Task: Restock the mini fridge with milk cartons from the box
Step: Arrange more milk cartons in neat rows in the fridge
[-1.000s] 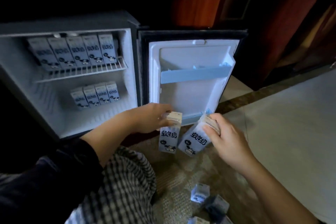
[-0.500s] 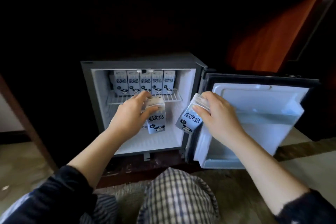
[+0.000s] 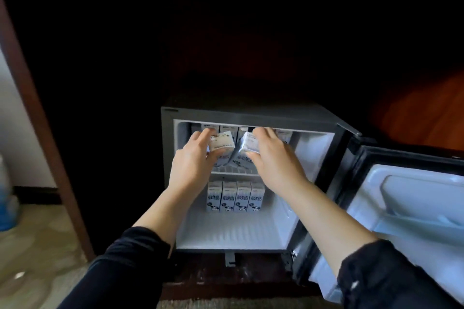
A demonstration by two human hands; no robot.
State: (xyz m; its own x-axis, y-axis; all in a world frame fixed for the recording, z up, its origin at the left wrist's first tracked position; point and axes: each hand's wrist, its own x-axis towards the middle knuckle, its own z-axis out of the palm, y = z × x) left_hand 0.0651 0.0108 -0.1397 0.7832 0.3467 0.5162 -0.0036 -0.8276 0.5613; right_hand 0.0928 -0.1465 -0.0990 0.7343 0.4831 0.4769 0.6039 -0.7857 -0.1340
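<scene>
The mini fridge [image 3: 168, 158] stands open in a dark cabinet. My left hand [image 3: 193, 160] grips a white milk carton [image 3: 222, 144] by its top, tilted, at the upper wire shelf [image 3: 233, 170]. My right hand [image 3: 271, 155] holds a second carton [image 3: 247, 148] beside it, also tilted, at the same shelf. A row of cartons [image 3: 227, 129] stands behind them at the back of the upper shelf, mostly hidden by my hands. Several cartons [image 3: 235, 196] stand in a row on the fridge floor. The box is out of view.
The fridge door [image 3: 411, 208] hangs open to the right, with a door shelf [image 3: 421, 226] inside it. A brown wooden post [image 3: 37, 118] runs down the left. A blue water bottle [image 3: 6, 198] stands at the far left on the pale floor.
Both hands carried their cartons from near the floor by the door up into the fridge, reaching the upper shelf. The view swung left and now faces the fridge straight on.
</scene>
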